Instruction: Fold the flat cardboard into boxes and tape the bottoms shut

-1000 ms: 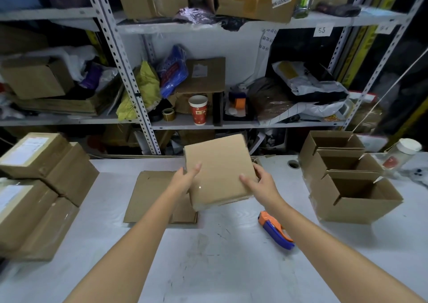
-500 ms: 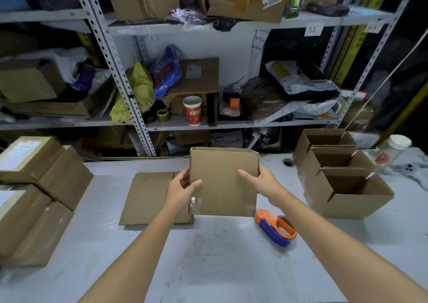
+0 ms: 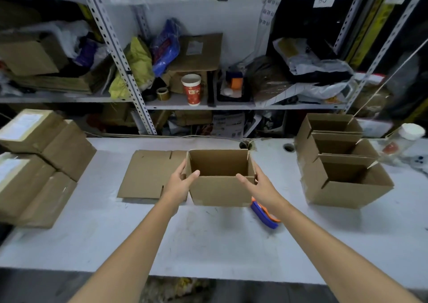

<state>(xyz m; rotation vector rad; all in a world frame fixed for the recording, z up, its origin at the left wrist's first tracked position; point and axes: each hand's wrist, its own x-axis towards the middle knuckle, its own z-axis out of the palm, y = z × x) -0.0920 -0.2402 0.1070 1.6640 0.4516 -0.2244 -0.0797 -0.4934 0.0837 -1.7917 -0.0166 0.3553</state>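
Open box upright at mid-tabletop, a hand on each near corner.

Head view: the box sits open-topped on the tabletop, just beside the flat cardboard. Left hand and right hand each have their grip clamped on a near top corner, thumb on the front wall. It looks light, and the thin walls would probably buckle if squeezed, so the corners seem the safest hold.

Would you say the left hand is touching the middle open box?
Touching: head view shows the left hand gripping the open box at its left corner.
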